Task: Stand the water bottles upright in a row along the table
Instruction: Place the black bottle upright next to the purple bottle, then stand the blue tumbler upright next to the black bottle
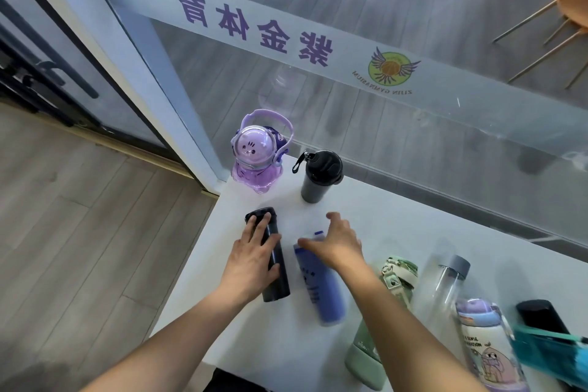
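Hands reach forward over the white table (pixel 397 226). Left hand (pixel 251 259) lies on a black flask (pixel 274 264) lying on its side, fingers and thumb wrapped round it. Right hand (pixel 335 243) hovers with fingers spread, touching the top of a lying blue bottle (pixel 319 286). Farther off, a purple bottle (pixel 257 157) and a black cup (pixel 319 177) stand upright.

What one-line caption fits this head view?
Left hand grips a lying black flask, right hand reaches a lying blue bottle; two bottles stand behind.
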